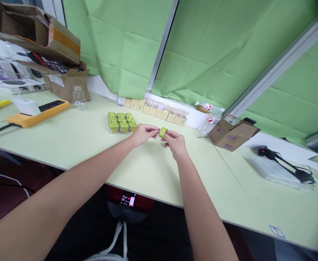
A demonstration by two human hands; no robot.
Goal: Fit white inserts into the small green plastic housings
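A small green lid-like piece [162,132] is held above the table by my right hand [175,142], whose thumb and fingers are closed on it. My left hand [144,134] is pinched shut at the left side of this piece. Whatever sits between its fingertips is too small to make out. Left of my hands stands a tight block of small clear containers with green lids [123,125], in rows, with pale loop shapes on top. Behind them, a row of small tan cardboard boxes [155,108] lines the back of the table.
An orange power strip [47,108] with a white plug lies left, near a clear plastic bottle [78,98]. Cardboard boxes [66,81] are stacked behind. An open carton [232,134], plastic bottles [210,121] and a black device [286,165] occupy the right side.
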